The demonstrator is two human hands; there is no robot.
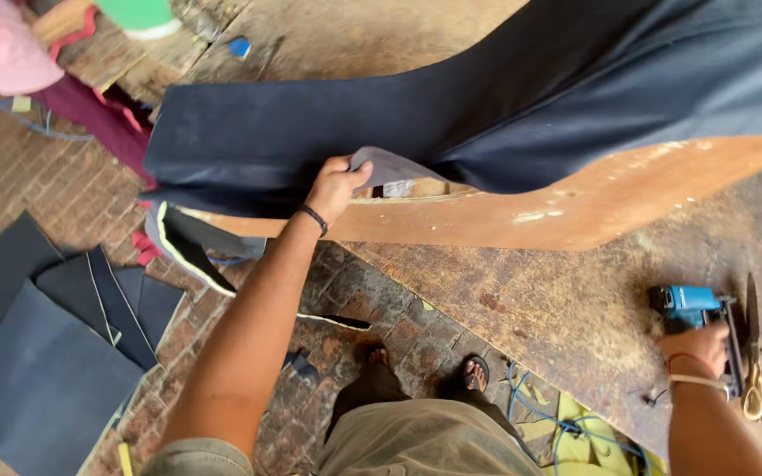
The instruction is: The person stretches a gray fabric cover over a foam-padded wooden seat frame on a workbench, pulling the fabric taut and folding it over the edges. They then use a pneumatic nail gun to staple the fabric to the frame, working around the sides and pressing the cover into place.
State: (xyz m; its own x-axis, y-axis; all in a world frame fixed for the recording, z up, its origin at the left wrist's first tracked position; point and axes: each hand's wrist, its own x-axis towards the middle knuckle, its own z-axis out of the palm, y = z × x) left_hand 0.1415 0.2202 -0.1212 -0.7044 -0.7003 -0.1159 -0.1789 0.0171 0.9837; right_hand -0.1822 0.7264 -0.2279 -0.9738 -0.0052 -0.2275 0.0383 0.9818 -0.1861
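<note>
Fabric [328, 132], dark navy, draped over curved wooden frame [575, 203], edge pinched taut under left hand [335, 187] fingers. Looks like upholstery stapling mid-way. Right hand [697, 345] clenched on blue staple gun [694, 307], scissors [753, 353] just beyond fingertips. Probably calls for bringing gun to held edge.

A worn brick floor [37, 176] lies below, strewn with dark offcut sheets [41, 370] and yellow foam scraps [575, 432]. A scuffed wooden worktop [557, 326] fills the right side under soft daylight. Pink and maroon cloth [11, 53] sits at the upper left.
</note>
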